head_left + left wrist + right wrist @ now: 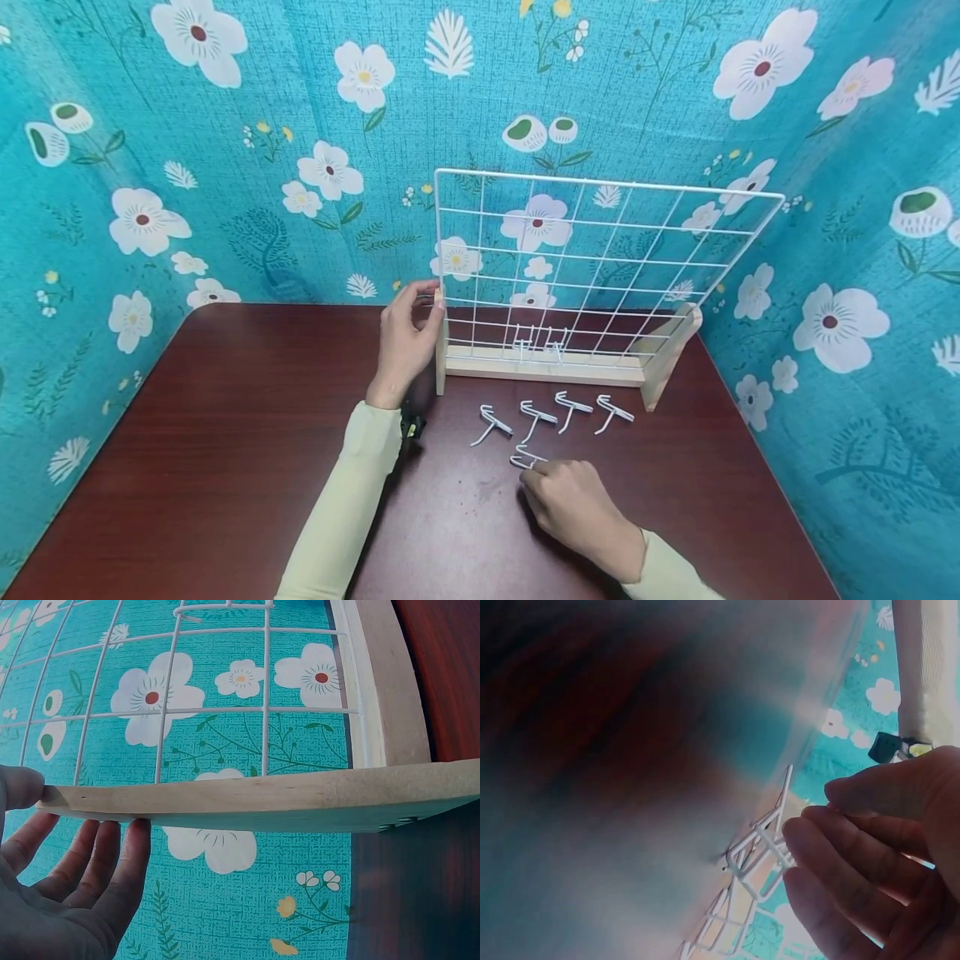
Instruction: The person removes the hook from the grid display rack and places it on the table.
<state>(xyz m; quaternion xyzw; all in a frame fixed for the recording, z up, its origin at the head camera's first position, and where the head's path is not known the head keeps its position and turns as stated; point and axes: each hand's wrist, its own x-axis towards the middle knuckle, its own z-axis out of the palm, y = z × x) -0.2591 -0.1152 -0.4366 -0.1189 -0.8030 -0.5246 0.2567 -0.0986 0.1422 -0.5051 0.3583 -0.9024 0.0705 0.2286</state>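
Observation:
A white wire grid panel (577, 265) stands tilted in a wooden stand. My left hand (408, 337) grips the top end of its left wooden side piece (225, 796); in the left wrist view the thumb lies on one side and the fingertips on the other. Low on the grid hang two white hooks (556, 345). My right hand (577, 504), fingers loosely bent, is at a white wire hook (528, 457) on the table, partly hidden by the fingers. In the right wrist view, the fingertips are beside a hook (761, 859); nothing shows between thumb and fingers.
Several more white hooks (537, 417) lie in a row in front of the stand's wooden base bar (480, 369). The dark red-brown table (247, 450) ends at a teal flowered cloth (375, 167) behind and at the sides.

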